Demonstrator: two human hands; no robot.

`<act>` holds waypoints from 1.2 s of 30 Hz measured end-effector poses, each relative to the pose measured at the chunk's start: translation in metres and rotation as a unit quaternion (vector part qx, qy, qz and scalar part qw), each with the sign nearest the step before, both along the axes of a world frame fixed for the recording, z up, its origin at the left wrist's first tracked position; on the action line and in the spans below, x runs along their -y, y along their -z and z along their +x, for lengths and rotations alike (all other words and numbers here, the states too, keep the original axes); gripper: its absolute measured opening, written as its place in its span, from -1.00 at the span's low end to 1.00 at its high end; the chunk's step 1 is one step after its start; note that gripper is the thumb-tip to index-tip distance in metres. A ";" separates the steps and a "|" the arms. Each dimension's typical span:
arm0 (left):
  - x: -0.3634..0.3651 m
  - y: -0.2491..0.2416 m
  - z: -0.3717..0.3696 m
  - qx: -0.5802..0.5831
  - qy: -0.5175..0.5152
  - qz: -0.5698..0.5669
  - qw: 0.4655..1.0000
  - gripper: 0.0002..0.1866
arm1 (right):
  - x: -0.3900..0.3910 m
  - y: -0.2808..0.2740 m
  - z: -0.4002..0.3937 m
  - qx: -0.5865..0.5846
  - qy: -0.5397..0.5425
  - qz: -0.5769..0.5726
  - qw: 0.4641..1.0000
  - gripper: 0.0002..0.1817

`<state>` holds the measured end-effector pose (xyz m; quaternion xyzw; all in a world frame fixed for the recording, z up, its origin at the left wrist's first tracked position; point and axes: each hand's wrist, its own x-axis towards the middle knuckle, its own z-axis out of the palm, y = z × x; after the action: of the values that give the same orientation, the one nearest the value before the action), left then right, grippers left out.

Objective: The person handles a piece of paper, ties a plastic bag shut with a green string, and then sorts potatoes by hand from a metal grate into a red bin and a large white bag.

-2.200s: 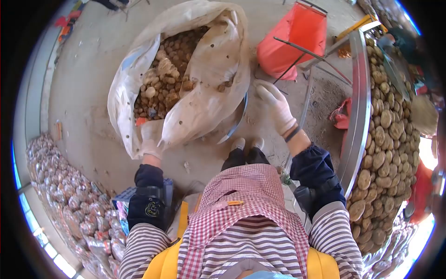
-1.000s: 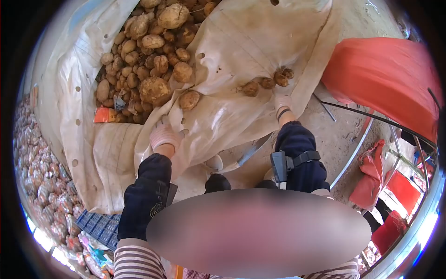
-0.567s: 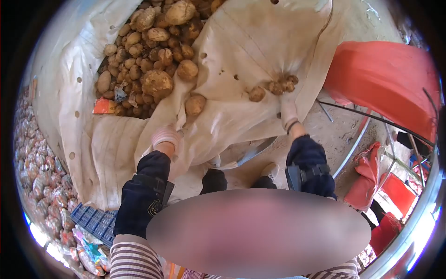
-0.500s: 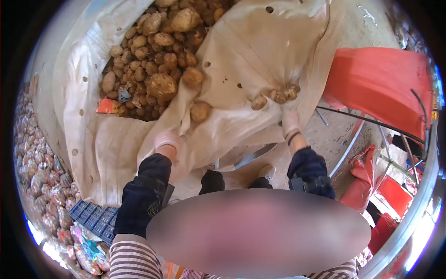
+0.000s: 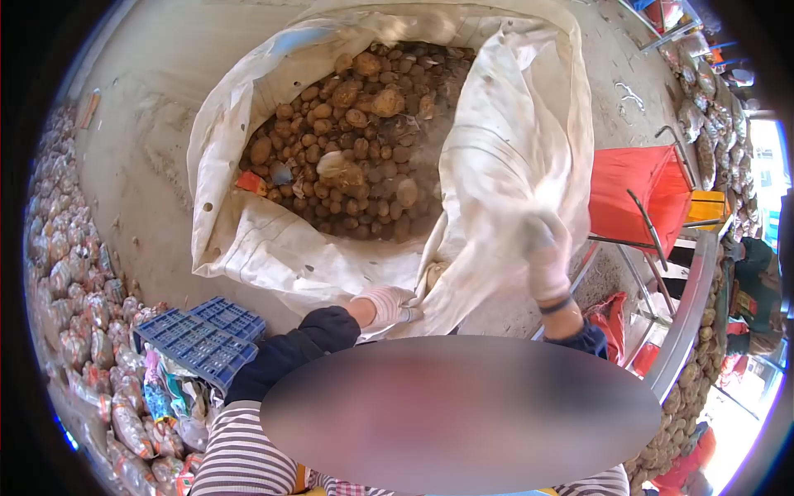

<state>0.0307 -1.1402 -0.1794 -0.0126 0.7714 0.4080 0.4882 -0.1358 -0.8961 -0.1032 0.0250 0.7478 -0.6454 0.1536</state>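
A large cream-white bulk sack (image 5: pixel 240 256) stands before me with its mouth spread and its sides folded down. Inside lies a heap of brown, round, knobbly tubers (image 5: pixel 356 116), dusty on the right side. My left hand (image 5: pixel 383 305), in a pink-and-white striped glove, is closed on the sack's bunched near edge. Over the sack's near right side is my right hand (image 5: pixel 547 269), gloved and with a dark band at the wrist. Motion smears its fingers against the fabric, and I cannot tell whether they grip it.
Blue plastic crates (image 5: pixel 198 335) lie at the left, beside a long pile of filled plastic bags (image 5: pixel 78 306). At the right stands a red fabric seat on a metal frame (image 5: pixel 633 186). A metal rail (image 5: pixel 691 306) runs beyond it, with more round produce (image 5: pixel 682 397) alongside.
The raised right flap has dropped back over the sack's right side, and the loose tubers on it are gone from there. Dust now hangs over the heap. My view has shifted.
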 end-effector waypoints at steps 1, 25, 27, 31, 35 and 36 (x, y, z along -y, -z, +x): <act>-0.004 0.000 0.002 -0.003 0.000 0.004 1.000 -0.34 | -0.042 0.006 0.006 0.059 0.054 0.027 0.996 -0.80; 0.066 0.170 0.021 -0.020 0.084 -0.181 0.980 -0.58 | -0.127 0.001 0.062 0.169 0.317 -0.209 0.910 -0.78; 0.062 0.171 0.019 -0.054 0.178 -0.148 0.971 -0.57 | -0.115 -0.025 0.054 0.166 0.354 -0.236 0.889 -0.72; 0.025 0.110 -0.023 -0.047 0.148 -0.175 0.972 -0.50 | -0.169 0.007 0.045 0.137 0.367 -0.159 0.906 -0.67; -0.016 -0.017 -0.063 -0.062 0.095 -0.186 0.976 -0.43 | -0.226 0.074 0.069 0.169 0.421 0.062 0.889 -0.78; -0.021 -0.008 -0.057 -0.108 0.065 -0.184 0.975 -0.42 | -0.222 0.085 0.070 0.193 0.407 0.075 0.890 -0.75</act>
<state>-0.0267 -1.1188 -0.1709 -0.0081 0.8807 0.2253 0.4166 -0.0659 -0.6743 -0.1884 0.4623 0.6744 -0.5755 0.0166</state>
